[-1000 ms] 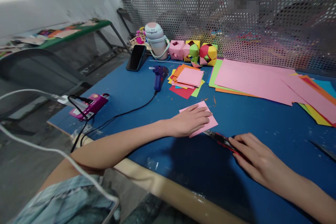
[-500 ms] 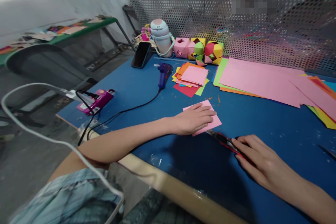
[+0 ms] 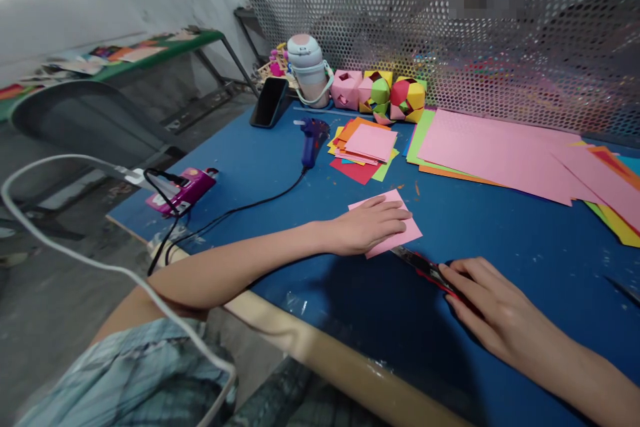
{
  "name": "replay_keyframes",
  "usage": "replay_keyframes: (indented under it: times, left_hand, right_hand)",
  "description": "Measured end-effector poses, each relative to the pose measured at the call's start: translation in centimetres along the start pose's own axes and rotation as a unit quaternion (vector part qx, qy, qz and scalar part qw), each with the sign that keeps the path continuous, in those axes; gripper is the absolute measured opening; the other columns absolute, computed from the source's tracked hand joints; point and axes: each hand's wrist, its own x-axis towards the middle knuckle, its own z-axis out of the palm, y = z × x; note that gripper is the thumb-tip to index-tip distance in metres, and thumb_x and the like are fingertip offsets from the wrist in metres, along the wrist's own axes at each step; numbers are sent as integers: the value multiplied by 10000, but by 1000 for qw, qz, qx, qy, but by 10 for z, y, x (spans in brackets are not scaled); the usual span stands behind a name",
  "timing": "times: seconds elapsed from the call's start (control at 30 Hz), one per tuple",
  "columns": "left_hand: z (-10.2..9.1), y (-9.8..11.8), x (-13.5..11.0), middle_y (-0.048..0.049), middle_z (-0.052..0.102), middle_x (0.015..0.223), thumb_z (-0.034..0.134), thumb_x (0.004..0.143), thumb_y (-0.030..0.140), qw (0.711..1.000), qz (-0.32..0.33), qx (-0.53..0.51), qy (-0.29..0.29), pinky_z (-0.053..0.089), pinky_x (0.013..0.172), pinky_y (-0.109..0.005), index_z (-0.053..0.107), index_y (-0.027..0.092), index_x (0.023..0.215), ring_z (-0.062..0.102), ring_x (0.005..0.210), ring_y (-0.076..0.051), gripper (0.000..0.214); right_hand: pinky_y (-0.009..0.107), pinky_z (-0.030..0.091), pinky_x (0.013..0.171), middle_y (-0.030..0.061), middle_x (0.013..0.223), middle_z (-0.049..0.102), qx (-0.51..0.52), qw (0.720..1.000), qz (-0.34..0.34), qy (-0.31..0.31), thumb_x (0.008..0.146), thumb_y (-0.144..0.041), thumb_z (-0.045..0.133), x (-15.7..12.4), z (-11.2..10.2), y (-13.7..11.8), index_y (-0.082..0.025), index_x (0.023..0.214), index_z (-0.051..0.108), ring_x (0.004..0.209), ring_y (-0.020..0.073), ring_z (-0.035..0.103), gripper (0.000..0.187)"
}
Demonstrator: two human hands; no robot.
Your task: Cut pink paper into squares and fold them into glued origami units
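Foreground, right hand: the grip is closed around the handle of a red-and-black utility knife, held low over the blue worktop. The blade points to the lower edge of a pink paper square; whether the two touch cannot be told. Left hand: the grip is unclosed, palm down, fingers extended flat over the square, which lies on the worktop beneath. To the left, a purple power socket rests near the worktop's edge. Beyond the square, a blue glue gun lies beside a multicoloured pile of paper squares; larger coloured sheets, pink uppermost, overlap to the right. Behind: a tilted smartphone, an insulated bottle and three folded-paper models in a row, before a perforated metal screen.
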Motion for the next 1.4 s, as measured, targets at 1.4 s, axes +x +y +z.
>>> replay_keyframes:
  times: [1.4]
  left_hand:
    - [-5, -2, -1, -99, 403, 1429, 313, 943, 210, 999, 12, -30, 16, 194, 1120, -416, 462, 195, 1218, 306, 1344, -200, 312]
  right_hand:
    - [279, 543, 719, 115, 972, 557, -23, 999, -16, 19, 902, -169, 446, 3, 6, -15, -154, 1189, 544, 877, 184, 580, 304]
